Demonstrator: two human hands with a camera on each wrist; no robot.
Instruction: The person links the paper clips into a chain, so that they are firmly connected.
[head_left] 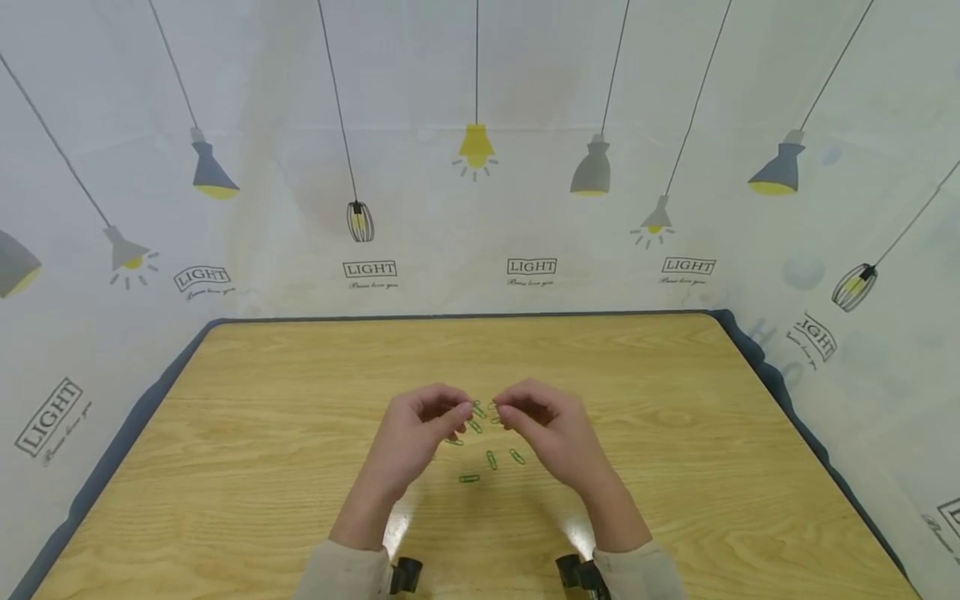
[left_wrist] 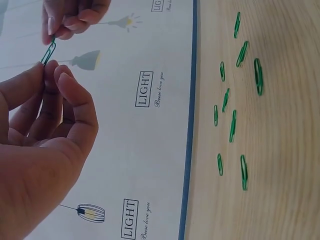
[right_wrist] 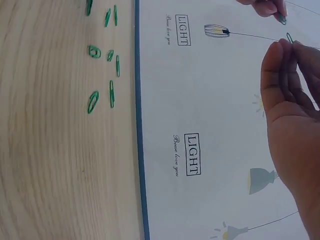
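Note:
Over the middle of the table my left hand (head_left: 416, 429) and right hand (head_left: 551, 429) face each other, raised. Between thumb and fingertips the left hand pinches a green paper clip (left_wrist: 48, 53). My right hand pinches another green paper clip (right_wrist: 290, 38), mostly covered by its fingertips. A small gap shows between the two clips in the right wrist view; from the left wrist they overlap, so whether they touch I cannot tell. Below the hands, several loose green paper clips, one of them a clip (head_left: 469, 478) nearest me, lie scattered on the wooden table (head_left: 300, 400).
A pale cloth backdrop (head_left: 420, 167) printed with hanging lamps stands behind the table and along both sides. Dark blue edging (head_left: 465, 317) runs along the table's far edge. Near the sleeves, dark wrist-worn devices (head_left: 406, 575) show at the bottom.

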